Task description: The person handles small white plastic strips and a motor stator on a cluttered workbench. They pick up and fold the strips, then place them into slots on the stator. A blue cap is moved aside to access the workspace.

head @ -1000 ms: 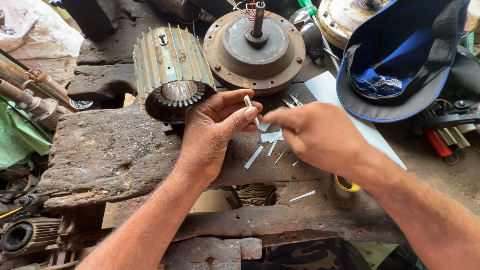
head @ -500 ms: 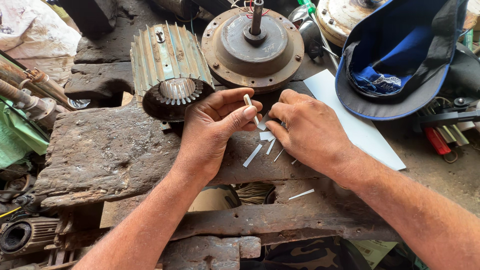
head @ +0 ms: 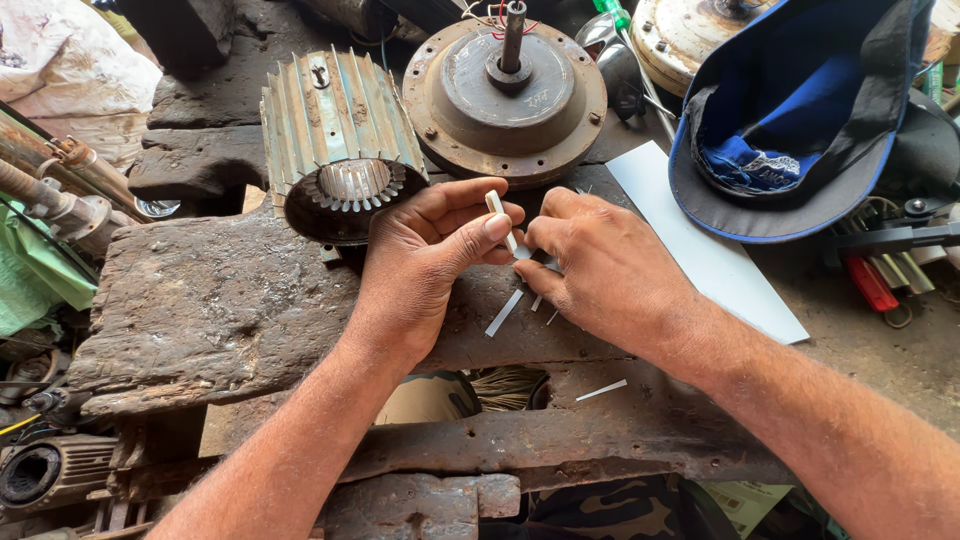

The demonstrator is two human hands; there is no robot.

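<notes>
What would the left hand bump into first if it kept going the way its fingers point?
The left hand points rightward, toward the right hand. It would likely meet that hand's fingertips almost at once; they already look close around the small white strip, though depth is hard to judge.

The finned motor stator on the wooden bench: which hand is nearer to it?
Left. The left hand lies just below the finned motor stator, almost touching; the right hand is farther right.

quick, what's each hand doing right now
Left hand: pinching a white strip.
Right hand: fingers curled at the same strip; grip cannot be told.
</notes>
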